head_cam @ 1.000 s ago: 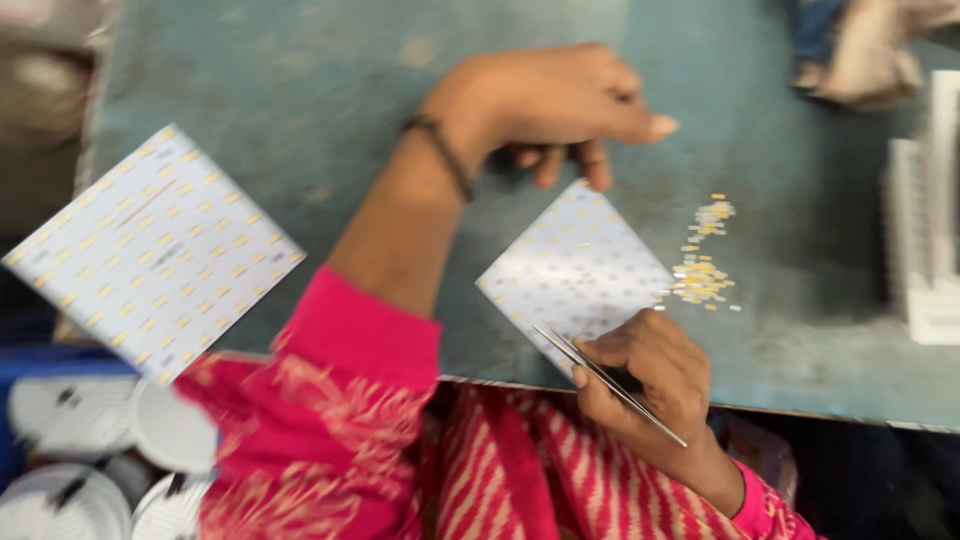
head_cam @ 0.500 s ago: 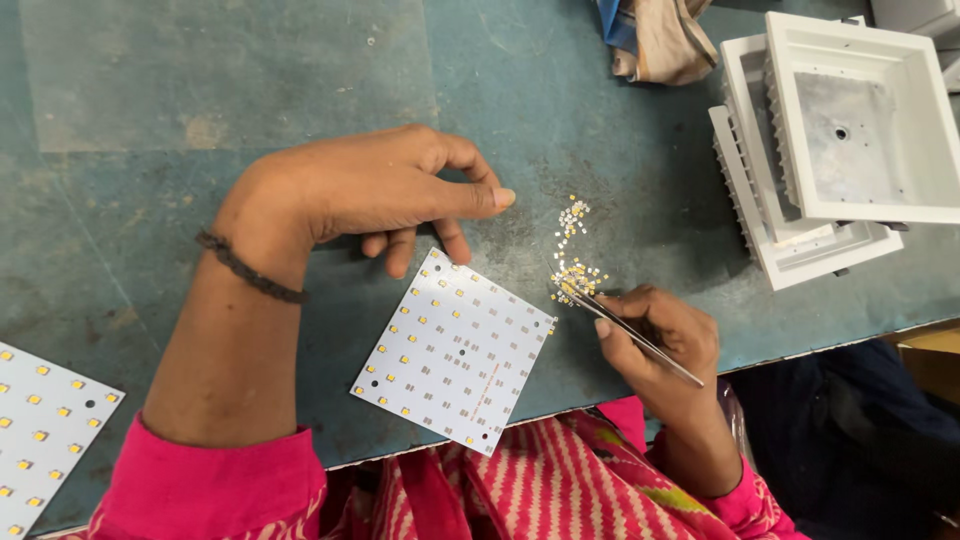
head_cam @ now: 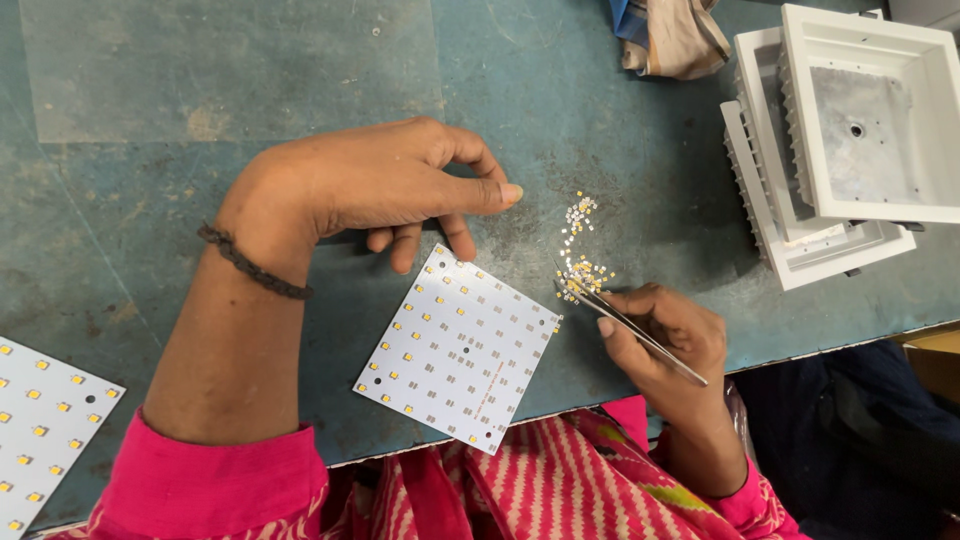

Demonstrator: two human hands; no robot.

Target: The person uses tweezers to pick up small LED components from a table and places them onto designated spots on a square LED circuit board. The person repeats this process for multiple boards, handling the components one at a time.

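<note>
- A person in pink sleeves is sitting at a worn teal table [head_cam: 150, 90], seen from above.
- The right hand [head_cam: 660, 335] is pinching a pair of metal tweezers [head_cam: 630, 322], fingers closed tight around the shaft; the tips are pointing up and left into a small pile of tiny yellow and white chips [head_cam: 580, 250].
- Whether the tips are gripping a chip is too small to tell.
- The chips are lying loose on the table, just right of the board and just above the right hand.
- A square white board [head_cam: 460, 345] is lying flat and turned like a diamond between the two hands, near the table's front edge; some of its pads are carrying yellow chips, most along the left side.
- The left hand [head_cam: 380, 185] is resting above the board, loosely curled and holding nothing; fingertips [head_cam: 462, 245] are touching down at the board's top corner.
- A dark braided band [head_cam: 250, 265] is circling the left wrist.
- A second board [head_cam: 45, 430] with yellow chips is sitting at the far left edge.
- Stacked white square housings [head_cam: 850, 150] are standing at the right, well apart from the hands.
- A bundled cloth [head_cam: 675, 35] is lying at the top edge.
</note>
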